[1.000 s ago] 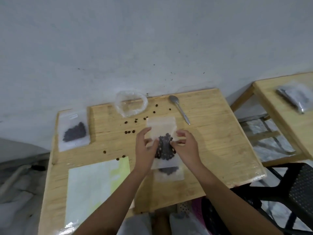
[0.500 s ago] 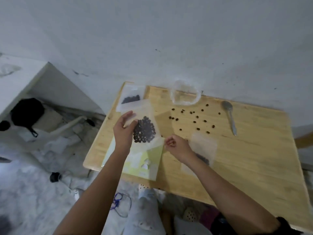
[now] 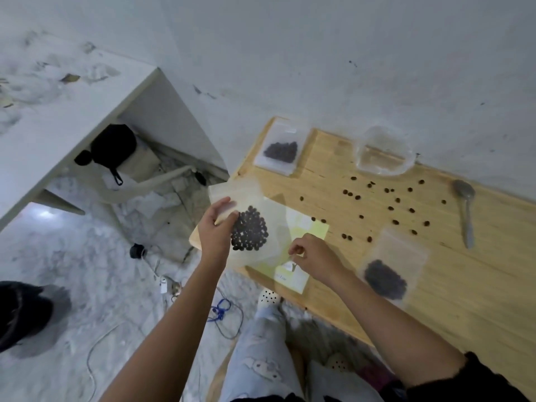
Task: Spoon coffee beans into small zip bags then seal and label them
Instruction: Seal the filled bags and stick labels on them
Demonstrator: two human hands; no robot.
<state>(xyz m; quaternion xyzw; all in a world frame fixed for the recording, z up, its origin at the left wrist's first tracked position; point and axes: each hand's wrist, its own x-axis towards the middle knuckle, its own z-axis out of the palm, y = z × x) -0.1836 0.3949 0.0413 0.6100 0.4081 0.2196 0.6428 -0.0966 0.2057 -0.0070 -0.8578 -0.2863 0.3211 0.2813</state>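
My left hand pinches a clear zip bag of coffee beans and holds it above the left front corner of the wooden table. Under the bag lies a yellow-green label sheet. My right hand has its fingers curled over that sheet and pinches a small white label. A second filled bag lies flat to the right of my right hand. A third filled bag lies at the table's far left corner. Several loose beans are scattered across the middle. A metal spoon lies at the right.
A clear plastic container stands by the wall at the table's far edge. Left of the table is marble floor with cables, a black bag under a white shelf, and a dark object at the frame's left edge.
My left hand lifted one filled bag off the other and carried it left over the label sheet. My right hand let go of the bag and moved onto the sheet. The view swung left.
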